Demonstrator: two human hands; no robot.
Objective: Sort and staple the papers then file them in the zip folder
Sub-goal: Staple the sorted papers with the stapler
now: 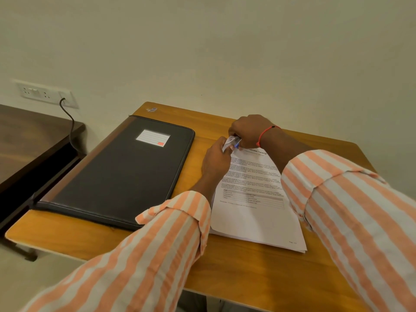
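As the left hand (216,161) pinches the papers' (254,212) corner, the right hand's (247,131) grip clamps a stapler (236,144), beside the zip folder (117,172).

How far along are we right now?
Done: the papers lie in one stack. In hand: the left hand pinches its far left corner, and the right hand grips what looks like a small stapler there. Left: the folder lies closed beside the stack, so filing is not yet started.
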